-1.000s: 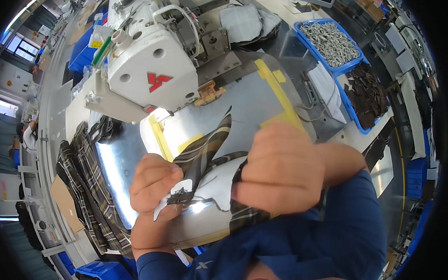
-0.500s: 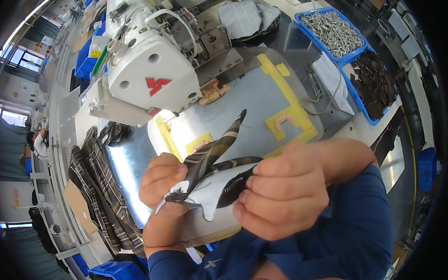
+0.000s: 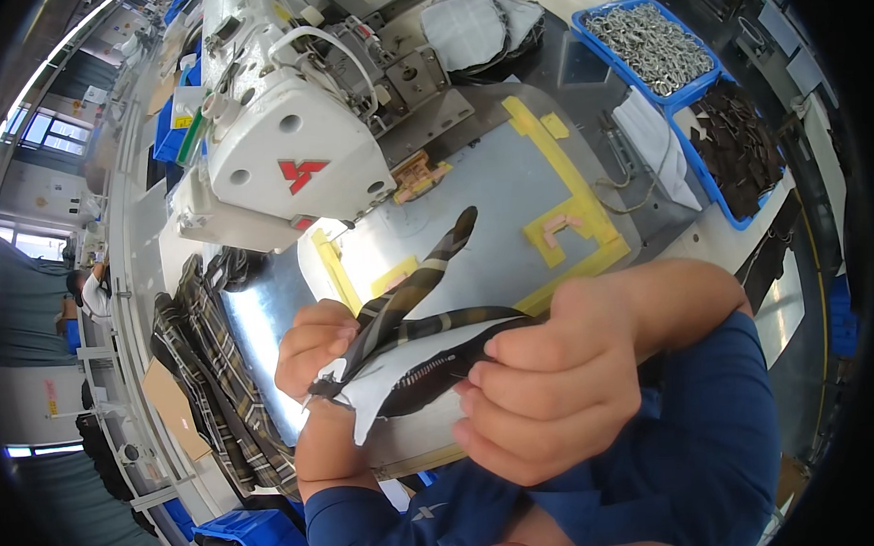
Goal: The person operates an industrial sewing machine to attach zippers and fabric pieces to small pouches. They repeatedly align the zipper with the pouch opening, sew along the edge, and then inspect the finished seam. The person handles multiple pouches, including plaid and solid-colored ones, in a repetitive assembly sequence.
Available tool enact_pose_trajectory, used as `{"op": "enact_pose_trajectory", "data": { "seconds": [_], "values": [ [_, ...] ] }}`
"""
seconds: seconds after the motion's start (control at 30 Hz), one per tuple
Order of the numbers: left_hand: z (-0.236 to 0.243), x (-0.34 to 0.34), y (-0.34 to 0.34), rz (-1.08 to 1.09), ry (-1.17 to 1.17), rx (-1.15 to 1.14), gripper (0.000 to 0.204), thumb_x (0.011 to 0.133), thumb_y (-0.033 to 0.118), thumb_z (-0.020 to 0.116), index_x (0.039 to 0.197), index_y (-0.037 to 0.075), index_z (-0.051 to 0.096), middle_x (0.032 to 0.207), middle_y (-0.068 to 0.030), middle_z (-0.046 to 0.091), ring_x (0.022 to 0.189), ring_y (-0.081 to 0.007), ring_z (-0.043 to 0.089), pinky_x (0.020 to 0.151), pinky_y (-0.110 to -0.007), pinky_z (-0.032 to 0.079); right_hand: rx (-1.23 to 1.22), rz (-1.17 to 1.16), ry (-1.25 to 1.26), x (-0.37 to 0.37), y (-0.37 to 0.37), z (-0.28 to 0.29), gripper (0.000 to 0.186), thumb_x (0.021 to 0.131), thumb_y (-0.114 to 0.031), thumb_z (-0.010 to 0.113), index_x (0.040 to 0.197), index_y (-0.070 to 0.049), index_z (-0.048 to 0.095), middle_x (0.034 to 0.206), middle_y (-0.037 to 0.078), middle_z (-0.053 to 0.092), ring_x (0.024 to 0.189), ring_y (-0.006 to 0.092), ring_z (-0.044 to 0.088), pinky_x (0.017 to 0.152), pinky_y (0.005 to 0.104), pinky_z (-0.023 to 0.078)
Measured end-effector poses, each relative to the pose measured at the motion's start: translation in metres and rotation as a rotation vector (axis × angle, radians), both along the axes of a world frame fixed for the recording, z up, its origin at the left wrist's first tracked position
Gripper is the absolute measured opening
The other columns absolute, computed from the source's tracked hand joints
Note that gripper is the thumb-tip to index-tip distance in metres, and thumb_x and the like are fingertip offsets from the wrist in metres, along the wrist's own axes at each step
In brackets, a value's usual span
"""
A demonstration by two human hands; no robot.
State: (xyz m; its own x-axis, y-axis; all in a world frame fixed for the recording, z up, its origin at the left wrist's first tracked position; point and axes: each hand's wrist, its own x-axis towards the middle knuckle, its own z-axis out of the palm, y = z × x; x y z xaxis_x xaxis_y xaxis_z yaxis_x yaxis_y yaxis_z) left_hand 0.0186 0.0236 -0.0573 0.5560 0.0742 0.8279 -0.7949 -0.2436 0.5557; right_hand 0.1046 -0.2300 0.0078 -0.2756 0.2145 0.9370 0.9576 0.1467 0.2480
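Between my hands, above the front of the sewing machine's work plate (image 3: 473,195), is a brown-and-black plaid fabric piece (image 3: 414,293) with white backing (image 3: 372,386). My left hand (image 3: 310,350) pinches its bunched left end, where frayed threads and a dark gathered bit stick out. A long folded plaid flap points up and away from that grip. Along the lower side runs a black zipper (image 3: 426,374) with its teeth showing. My right hand (image 3: 556,380), fingers curled, grips the right end of the piece at the zipper; its fingertips are partly hidden.
A white industrial sewing machine (image 3: 279,163) stands just beyond my hands. Yellow tape (image 3: 588,200) edges its plate. Plaid fabric pieces (image 3: 209,368) lie at left. Blue trays at far right hold metal rings (image 3: 650,46) and brown pieces (image 3: 736,152). Grey-white fabric pieces (image 3: 467,31) lie behind.
More of the zipper and its teeth now show, and the white backing is spread wider. Both hands keep their hold. The whole view has shifted slightly.
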Motion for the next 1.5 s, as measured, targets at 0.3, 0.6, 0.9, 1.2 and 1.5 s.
{"op": "enact_pose_trajectory", "data": {
  "seconds": [0.3, 0.6, 0.9, 1.2, 1.5],
  "values": [
    [-0.004, 0.001, 0.017, -0.010, -0.037, 0.079, 0.019, 0.102, 0.017, 0.069, 0.116, 0.009, 0.060, 0.101, -0.0089, 0.057, 0.086, -0.0285, 0.059, 0.066, -0.041, 0.056, 0.015, -0.020, -0.036, 0.003, -0.001, 0.000, 0.013, 0.075, -0.003, 0.078, 0.084, -0.009, 0.072, 0.084, -0.001, 0.062, 0.072, 0.0135, 0.059, 0.063, 0.0286, 0.045],
    [-0.001, -0.002, 0.017, -0.013, -0.066, 0.046, 0.017, 0.100, 0.014, 0.069, 0.113, 0.004, 0.064, 0.102, -0.0137, 0.063, 0.087, -0.0318, 0.063, 0.067, -0.044, 0.057, -0.003, -0.027, -0.008, 0.001, -0.003, 0.001, 0.013, 0.076, -0.006, 0.080, 0.086, -0.011, 0.073, 0.084, -0.001, 0.063, 0.071, 0.0134, 0.059, 0.063, 0.0282, 0.045],
    [0.003, 0.003, 0.005, -0.053, -0.102, 0.027, 0.016, 0.096, 0.009, 0.071, 0.107, -0.002, 0.069, 0.104, -0.0193, 0.069, 0.091, -0.0343, 0.068, 0.071, -0.046, 0.060, -0.052, -0.107, 0.113, -0.005, -0.001, 0.002, 0.016, 0.085, -0.013, 0.073, 0.099, -0.013, 0.081, 0.092, 0.000, 0.070, 0.077, 0.0142, 0.064, 0.065, 0.0294, 0.049],
    [0.026, -0.008, -0.008, 0.122, 0.073, 0.165, 0.027, 0.090, 0.019, 0.085, 0.103, -0.002, 0.075, 0.096, -0.0144, 0.073, 0.081, -0.0301, 0.070, 0.072, -0.039, 0.057, -0.101, -0.102, 0.198, 0.002, -0.002, 0.004, 0.013, 0.083, -0.012, 0.075, 0.096, -0.011, 0.077, 0.090, 0.004, 0.069, 0.072, 0.0178, 0.065, 0.063, 0.0316, 0.050],
    [0.067, -0.023, -0.017, 0.084, 0.280, 0.383, 0.046, 0.067, 0.012, 0.098, 0.108, 0.001, 0.080, 0.091, -0.0091, 0.075, 0.076, -0.0248, 0.070, 0.067, -0.036, 0.054, -0.316, -0.041, 0.505, 0.011, -0.008, 0.021, 0.052, 0.072, -0.011, 0.089, 0.119, -0.002, 0.072, 0.091, 0.008, 0.065, 0.071, 0.0230, 0.060, 0.062, 0.0351, 0.046]
  ]
}}
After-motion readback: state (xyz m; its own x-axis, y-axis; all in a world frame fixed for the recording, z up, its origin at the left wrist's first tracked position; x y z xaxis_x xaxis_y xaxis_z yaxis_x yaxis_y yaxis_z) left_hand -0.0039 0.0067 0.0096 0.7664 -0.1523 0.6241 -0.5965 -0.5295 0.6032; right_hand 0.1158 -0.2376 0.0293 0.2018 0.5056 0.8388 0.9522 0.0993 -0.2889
